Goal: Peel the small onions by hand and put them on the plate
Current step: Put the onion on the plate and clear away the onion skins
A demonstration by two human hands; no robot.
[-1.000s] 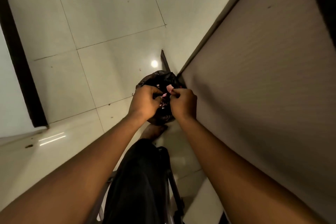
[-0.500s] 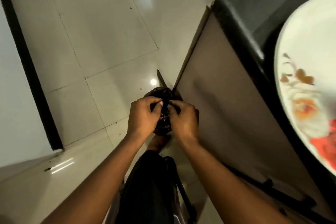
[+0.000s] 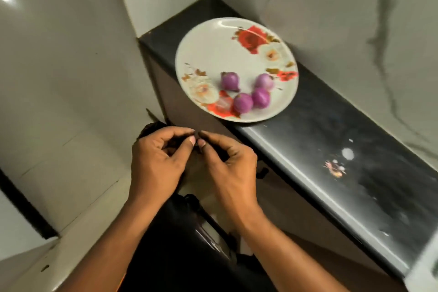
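Low at centre, the left hand (image 3: 156, 163) and right hand (image 3: 232, 168) meet fingertip to fingertip, fingers curled; whether they pinch an onion I cannot tell. Up and rightward on the dark surface (image 3: 331, 140) sits the floral plate (image 3: 213, 47) with four peeled onions (image 3: 242, 102), nearer the right hand

No legible text, label, brand, number or sign anywhere in view (only a flower-patterned plate (image 3: 213, 54)).

Glossy white floral plate (image 3: 213, 54), polished speckled black stone surface (image 3: 343, 130), smooth shiny purple onions (image 3: 242, 102), glossy pale floor tiles (image 3: 59, 78)
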